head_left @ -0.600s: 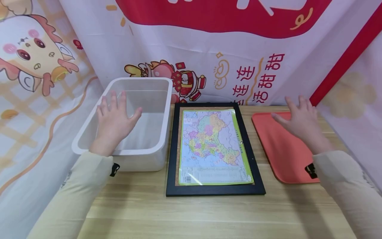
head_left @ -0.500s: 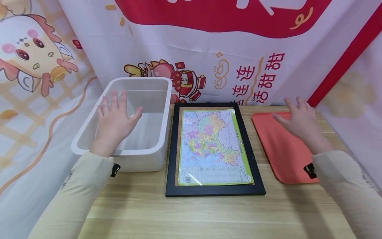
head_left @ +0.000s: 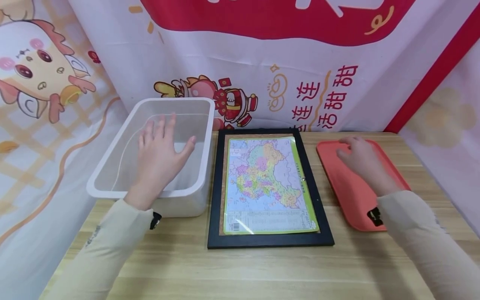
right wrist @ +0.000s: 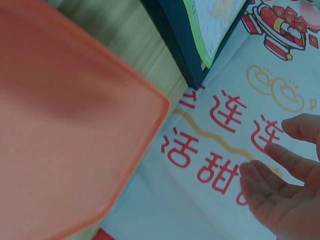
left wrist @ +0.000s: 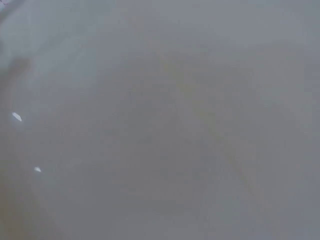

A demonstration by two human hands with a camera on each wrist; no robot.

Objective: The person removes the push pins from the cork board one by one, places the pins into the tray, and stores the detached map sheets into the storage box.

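Observation:
My left hand, fingers spread, hangs above the white plastic bin and holds nothing. In the left wrist view only a blurred pale surface fills the picture. Over the red-orange tray is my right hand, its fingers loosely bent with nothing between them. The right wrist view shows that hand off to one side, apart from the tray. Between bin and tray lies a black picture frame with a cork-coloured backing. On it rests a colourful map sheet with a green edge.
All three things stand on a light wood table. A printed white and red cloth hangs along the back, and another cartoon-printed cloth closes off the left side.
My left hand has shifted right over the bin. My right hand has moved slightly left and down over the tray, and its fingers have bent more. The frame and map stay put.

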